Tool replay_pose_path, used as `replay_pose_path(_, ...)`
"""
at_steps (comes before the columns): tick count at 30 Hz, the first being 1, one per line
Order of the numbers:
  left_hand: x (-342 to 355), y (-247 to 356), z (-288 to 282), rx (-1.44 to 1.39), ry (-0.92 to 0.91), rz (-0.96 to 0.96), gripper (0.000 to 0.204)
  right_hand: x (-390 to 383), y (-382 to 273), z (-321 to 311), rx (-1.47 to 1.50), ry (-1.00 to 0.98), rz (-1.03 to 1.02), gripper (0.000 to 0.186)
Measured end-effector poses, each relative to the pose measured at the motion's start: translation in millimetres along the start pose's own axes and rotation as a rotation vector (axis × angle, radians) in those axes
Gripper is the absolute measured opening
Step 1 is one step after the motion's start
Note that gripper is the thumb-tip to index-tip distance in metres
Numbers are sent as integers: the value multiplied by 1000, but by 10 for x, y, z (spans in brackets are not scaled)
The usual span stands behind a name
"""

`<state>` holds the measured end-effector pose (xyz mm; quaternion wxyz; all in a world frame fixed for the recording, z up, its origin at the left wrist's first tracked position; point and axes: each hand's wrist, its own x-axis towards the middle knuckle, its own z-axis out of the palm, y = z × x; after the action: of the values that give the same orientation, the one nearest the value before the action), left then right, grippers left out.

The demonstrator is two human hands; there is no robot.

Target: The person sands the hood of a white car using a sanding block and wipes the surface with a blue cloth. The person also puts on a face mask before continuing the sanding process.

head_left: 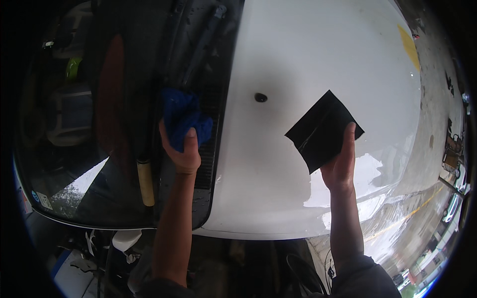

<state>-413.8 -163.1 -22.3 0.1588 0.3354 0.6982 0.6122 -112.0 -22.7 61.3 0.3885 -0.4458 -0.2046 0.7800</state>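
My left hand (183,158) is closed around a bunched blue cloth (185,116), over the black cowl panel (199,198) at the foot of the windshield. My right hand (342,171) grips a black square sheet (322,131) by one corner, thumb on top and fingers hidden underneath. A faint crease line crosses the sheet. It is above the white hood (263,188); whether it touches the surface I cannot tell. Between the hands, farther off, a small black nozzle (261,97) sits on the hood.
Left lies the dark windshield (107,193), with seats seen through it. A tan cylindrical piece (145,184) with a dark end is beside my left forearm. Farther up is a black wiper arm (201,44) among water drops. A yellow patch (408,48) marks the hood's far right.
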Motion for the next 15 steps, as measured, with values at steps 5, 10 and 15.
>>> replay_pose_path(5,10,30,16,-28,-24,-31,69,67,202,190,-237,43,-128,38)
replay_pose_path(10,-20,-29,-52,-1,-32,-31,70,181,824,771,-1518,-213,-989,65)
replay_pose_path(15,-7,66,26,-70,-15,-76,72,103,1343,425,-1593,-278,-828,64)
